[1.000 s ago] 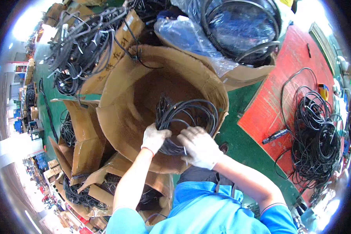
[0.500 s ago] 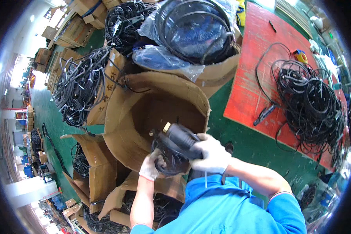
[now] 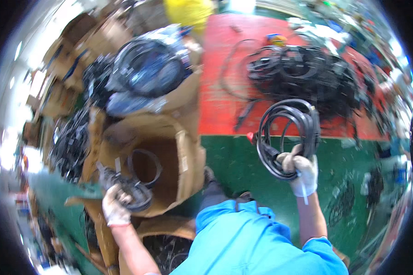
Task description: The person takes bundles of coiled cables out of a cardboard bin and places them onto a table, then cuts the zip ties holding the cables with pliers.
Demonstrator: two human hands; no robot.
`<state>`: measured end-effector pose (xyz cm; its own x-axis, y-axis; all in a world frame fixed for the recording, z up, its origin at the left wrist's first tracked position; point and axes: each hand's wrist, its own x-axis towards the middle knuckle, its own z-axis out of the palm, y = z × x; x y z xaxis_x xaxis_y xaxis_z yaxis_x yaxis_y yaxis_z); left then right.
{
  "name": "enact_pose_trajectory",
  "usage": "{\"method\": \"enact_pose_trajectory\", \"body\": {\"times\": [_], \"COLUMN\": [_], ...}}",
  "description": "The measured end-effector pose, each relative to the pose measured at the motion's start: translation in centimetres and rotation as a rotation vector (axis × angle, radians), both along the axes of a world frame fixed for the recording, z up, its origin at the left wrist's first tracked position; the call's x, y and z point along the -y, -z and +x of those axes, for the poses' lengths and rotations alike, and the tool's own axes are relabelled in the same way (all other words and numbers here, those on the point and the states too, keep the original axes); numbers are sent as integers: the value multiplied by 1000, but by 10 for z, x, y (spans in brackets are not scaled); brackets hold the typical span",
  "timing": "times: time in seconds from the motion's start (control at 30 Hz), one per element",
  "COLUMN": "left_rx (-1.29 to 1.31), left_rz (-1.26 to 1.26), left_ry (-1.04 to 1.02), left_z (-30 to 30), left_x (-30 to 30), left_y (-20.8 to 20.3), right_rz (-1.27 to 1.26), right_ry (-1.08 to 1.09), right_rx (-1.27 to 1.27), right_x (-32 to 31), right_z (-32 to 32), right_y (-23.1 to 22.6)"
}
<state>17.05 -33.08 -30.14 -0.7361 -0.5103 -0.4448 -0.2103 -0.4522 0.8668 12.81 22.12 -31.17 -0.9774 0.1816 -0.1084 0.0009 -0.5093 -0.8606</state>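
My right hand [image 3: 300, 169], in a whitish work glove, is closed around the lower part of a thick coiled black cable [image 3: 266, 137]. The coil is held up off the floor, in front of the red table's near edge. A thin white strip hangs below the glove. On the left, my gloved left hand [image 3: 116, 205] grips a smaller dark cable coil [image 3: 140, 195] above the rim of a deep cardboard box [image 3: 192, 158]. A pale loop of cable stands out from that bundle over the box opening. Motion blur softens its details.
A red tabletop [image 3: 215, 114] carries a large heap of black cables [image 3: 303, 68]. Behind the box lie plastic-wrapped coils [image 3: 147, 68], with tangled cables [image 3: 71, 142] at its left. Another open box [image 3: 174, 229] holding cables stands nearest me. Green floor [image 3: 236, 160] shows between box and table.
My hands have moved apart from above the box. The right has swung rightward with the thick black coil, the left moved left with the smaller bundle. The view has turned right.
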Motion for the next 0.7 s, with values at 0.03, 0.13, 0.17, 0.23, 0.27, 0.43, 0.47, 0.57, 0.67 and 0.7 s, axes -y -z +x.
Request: {"method": "enact_pose_trajectory", "body": {"times": [0.03, 0.13, 0.17, 0.23, 0.27, 0.43, 0.47, 0.57, 0.67, 0.7], "left_rx": [-80, -233, -255, -325, -366, -483, -435, -335, -289, -286], "left_rz": [-15, -68, -120, -146, -102, 135, 162, 118, 165, 244], "left_ry": [73, 135, 171, 194, 278, 712, 658, 757, 1002, 1142], "left_z": [5, -2, -3, -8, -13, -47, -50, -61, -73, -79], "left_x": [-7, -60, -79, -122, -139, -257, -290, -381, -473, -505], "left_y": [-15, -61, -76, -102, -113, -161, -164, -169, -162, -158], "right_rz": [7, 27, 21, -51, 6, -56, -84, -169, -287, -303], "right_ry": [104, 414, 521, 676, 750, 1071, 1129, 1287, 1446, 1457], "right_rx": [89, 165, 203, 302, 375, 603, 615, 592, 557, 566], "right_x": [-21, -88, -108, -148, -164, -221, -228, -239, -242, -244], "right_z": [19, 79, 106, 161, 190, 321, 344, 395, 422, 432], "right_y": [0, 29, 39, 55, 63, 110, 120, 143, 148, 152]}}
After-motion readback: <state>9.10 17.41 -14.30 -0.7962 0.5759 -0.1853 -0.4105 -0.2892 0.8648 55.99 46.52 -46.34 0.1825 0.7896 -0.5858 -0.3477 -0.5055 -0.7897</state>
